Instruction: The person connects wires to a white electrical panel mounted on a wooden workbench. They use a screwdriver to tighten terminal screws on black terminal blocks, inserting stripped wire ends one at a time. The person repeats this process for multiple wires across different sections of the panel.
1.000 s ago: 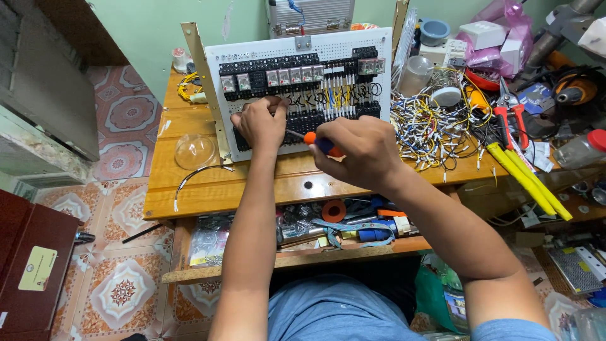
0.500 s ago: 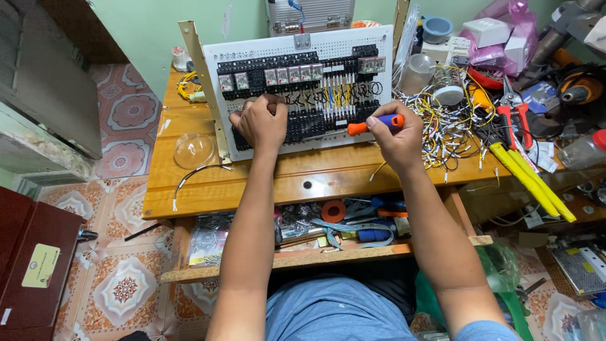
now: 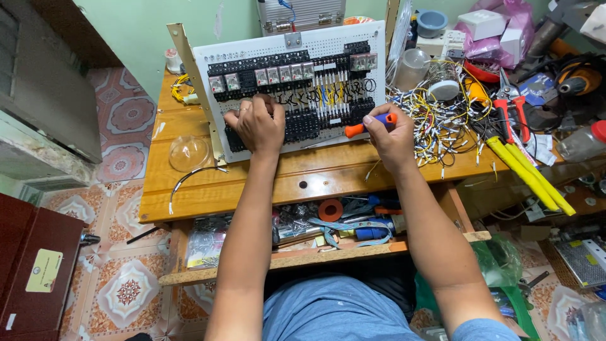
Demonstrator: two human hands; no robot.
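A white perforated panel [image 3: 252,58] with rows of black relays and terminal blocks leans upright on a wooden table [image 3: 189,189]. My left hand [image 3: 257,124] rests on the panel's lower left terminal blocks, fingers pressed against them. My right hand [image 3: 388,136] grips an orange and blue screwdriver [image 3: 369,124] just off the panel's lower right corner; its shaft points left toward the black blocks. Coloured wires [image 3: 325,95] run down the middle of the panel.
A tangle of loose wires [image 3: 435,126] lies right of the panel, with red cutters [image 3: 508,113] and yellow-handled tools [image 3: 527,173] beyond. A clear dome [image 3: 188,151] sits at the table's left. An open drawer [image 3: 328,221] below holds tape and small tools. A dark red box [image 3: 31,265] stands on the floor at left.
My right hand has drawn the screwdriver rightward, away from the middle of the panel to its lower right corner. My left hand has stayed on the terminal blocks.
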